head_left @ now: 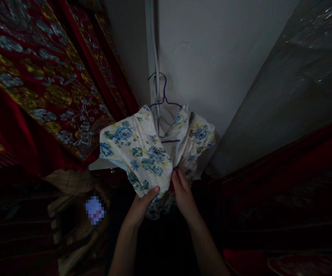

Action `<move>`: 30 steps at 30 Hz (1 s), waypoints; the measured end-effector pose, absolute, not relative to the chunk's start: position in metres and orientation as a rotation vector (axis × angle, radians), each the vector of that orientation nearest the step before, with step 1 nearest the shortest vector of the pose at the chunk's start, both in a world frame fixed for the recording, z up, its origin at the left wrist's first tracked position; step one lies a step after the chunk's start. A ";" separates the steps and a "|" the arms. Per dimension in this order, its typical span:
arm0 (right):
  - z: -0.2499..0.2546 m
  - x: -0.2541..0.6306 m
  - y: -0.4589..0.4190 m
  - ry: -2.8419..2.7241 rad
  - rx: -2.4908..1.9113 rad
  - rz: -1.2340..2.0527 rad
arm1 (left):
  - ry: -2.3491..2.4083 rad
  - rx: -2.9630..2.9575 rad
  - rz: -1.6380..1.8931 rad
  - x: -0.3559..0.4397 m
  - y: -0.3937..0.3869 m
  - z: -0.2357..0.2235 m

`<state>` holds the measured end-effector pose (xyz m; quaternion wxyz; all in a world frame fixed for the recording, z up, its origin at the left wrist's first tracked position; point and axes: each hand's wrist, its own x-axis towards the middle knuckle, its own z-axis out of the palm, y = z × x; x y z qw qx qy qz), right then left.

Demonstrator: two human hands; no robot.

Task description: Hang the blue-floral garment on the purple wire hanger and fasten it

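Observation:
A white blouse with blue flowers hangs on a purple hanger, whose hook is by a pale strap against the wall. Its front overlaps in a V-neck and its sleeves are short. My left hand grips the lower left front, thumb on top and fingers hidden behind the cloth. My right hand is closed on the front near the bottom of the neckline, with the fingertips partly out of sight. Below the hands the hem bunches up in shadow.
Red cloth embroidered in gold and silver hangs at the left. A plastic-covered surface slopes along the right. At the lower left stands a wooden chair-like frame with a blurred pale item. Dark red cloth lies at the right.

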<state>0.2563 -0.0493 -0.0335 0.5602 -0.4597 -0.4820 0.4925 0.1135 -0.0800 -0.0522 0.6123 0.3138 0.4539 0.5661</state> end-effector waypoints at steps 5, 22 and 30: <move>-0.023 0.259 -0.055 -1.163 -1.027 1.266 | 1.055 0.718 1.291 0.112 -0.081 -0.053; -0.029 0.262 -0.061 -1.253 -1.037 1.433 | 1.283 1.393 1.463 0.145 -0.067 -0.050; 0.027 0.286 0.001 -1.055 -0.835 1.326 | 1.261 1.622 1.511 0.165 -0.063 -0.062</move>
